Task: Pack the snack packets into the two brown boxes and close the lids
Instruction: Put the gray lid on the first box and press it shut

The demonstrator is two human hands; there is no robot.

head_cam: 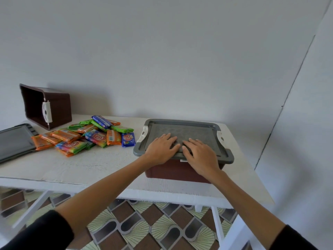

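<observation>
Grey plastic lay under both palms: the left hand (pixel 161 148) and the right hand (pixel 199 156) rested flat and side by side on the lid (pixel 189 129) of the closed brown box (pixel 173 171). Their fingers were straight and slightly spread, gripping nothing, with fingertips near the lid's middle and wrists over its near edge. White latches (pixel 143 134) sat at the lid's left and right ends. This box stood on the white table (pixel 93 165). Left of it and well apart, the snack packets (pixel 86 137) lay in a loose heap, orange, green, blue and rainbow-coloured wrappers overlapping. Farther left of the closed box, behind the heap, the second brown box (pixel 54 107) lay tipped on its side, its open mouth facing left. Farthest left of the closed box, the second grey lid (pixel 14 141) lay flat just beside the heap.
</observation>
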